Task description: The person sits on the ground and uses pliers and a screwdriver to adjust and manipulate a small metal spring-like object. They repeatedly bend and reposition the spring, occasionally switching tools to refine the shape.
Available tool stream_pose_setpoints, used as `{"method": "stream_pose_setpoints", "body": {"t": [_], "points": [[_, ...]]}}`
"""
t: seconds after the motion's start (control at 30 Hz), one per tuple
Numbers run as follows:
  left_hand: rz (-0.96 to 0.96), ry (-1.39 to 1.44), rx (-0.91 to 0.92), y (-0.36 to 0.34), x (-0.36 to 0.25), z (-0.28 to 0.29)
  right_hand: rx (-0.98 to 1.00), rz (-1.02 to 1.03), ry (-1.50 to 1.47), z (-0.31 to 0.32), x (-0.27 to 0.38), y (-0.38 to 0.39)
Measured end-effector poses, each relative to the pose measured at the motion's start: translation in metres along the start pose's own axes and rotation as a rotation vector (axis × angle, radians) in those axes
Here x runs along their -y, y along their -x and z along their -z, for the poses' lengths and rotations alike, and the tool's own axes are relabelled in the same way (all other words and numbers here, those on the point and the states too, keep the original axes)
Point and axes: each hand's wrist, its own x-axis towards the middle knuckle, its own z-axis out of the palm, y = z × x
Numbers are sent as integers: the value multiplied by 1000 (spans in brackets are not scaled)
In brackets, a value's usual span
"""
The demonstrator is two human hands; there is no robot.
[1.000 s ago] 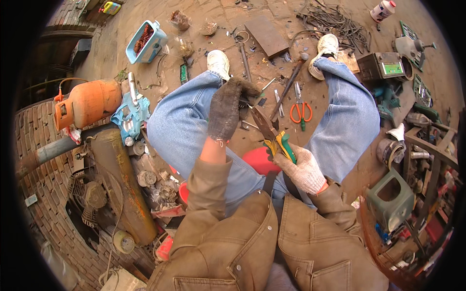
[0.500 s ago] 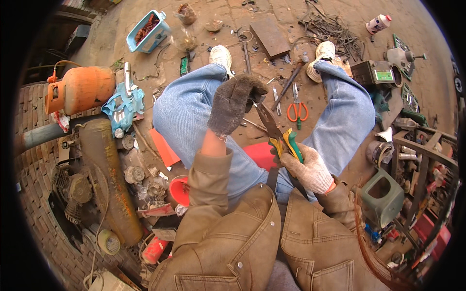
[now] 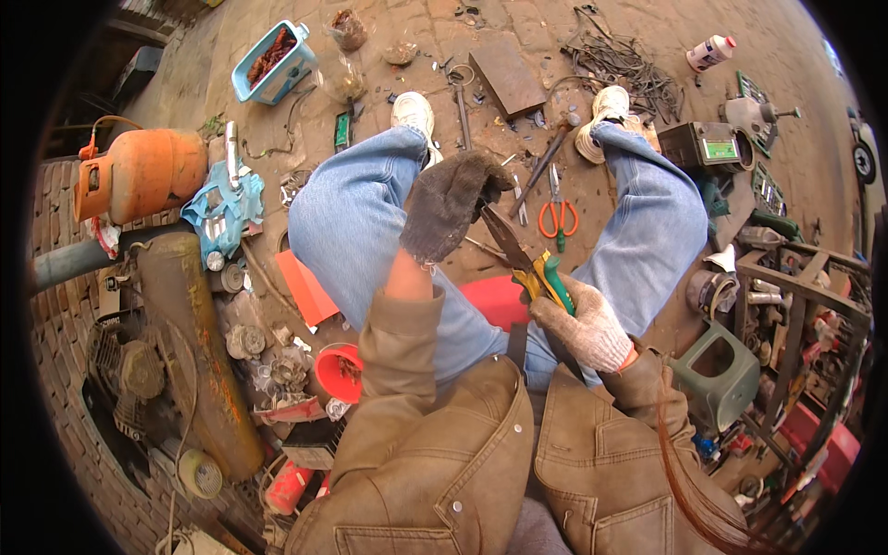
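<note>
Right hand (image 3: 585, 326), in a pale knit glove, is wrapped round the handles of a pair of snips (image 3: 511, 245), yellow and green. Fingers closed on the grip, but the underside and handle ends are lost behind glove and palm.

Left hand (image 3: 451, 205), dark dirty glove, fingers curled, back of the hand to the camera. Something small and dark sits at its fingertips by the snips' tip; too small and shaded to identify. Can't tell whether the fingers grip it or just touch the tip. Can't tell if the blades are parted either.

Snips are in front of the body, between the knees, above the ground. Long axis runs diagonally: blades forward and to the person's left, ending at the left glove; handles back and right.

Red round thing (image 3: 498, 301) under the thighs is mostly covered by jeans (image 3: 356, 217); shape unclear. Red bucket (image 3: 324, 375) is partly behind the left sleeve (image 3: 400, 347); contents hard to read. Vehicle (image 3: 865, 166) at the right is cut by the dark lens rim. Orange-handled scissors (image 3: 559, 218) lie on the ground beyond the snips, apart from both hands.
</note>
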Motion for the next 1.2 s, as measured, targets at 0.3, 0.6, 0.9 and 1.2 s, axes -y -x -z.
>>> {"method": "stream_pose_setpoints", "body": {"t": [0.3,0.6,0.9,1.2], "points": [[100,195,-79,0,-14,-3,-258,149,79,-19,-3,-1],[371,-193,-90,8,-28,15,-531,445,720,-18,-5,-10],[314,139,-357,5,-26,7,48,-74,-106,-35,-4,-1],[236,547,-470,-22,-24,45,36,16,-115,-39,-13,35]]}}
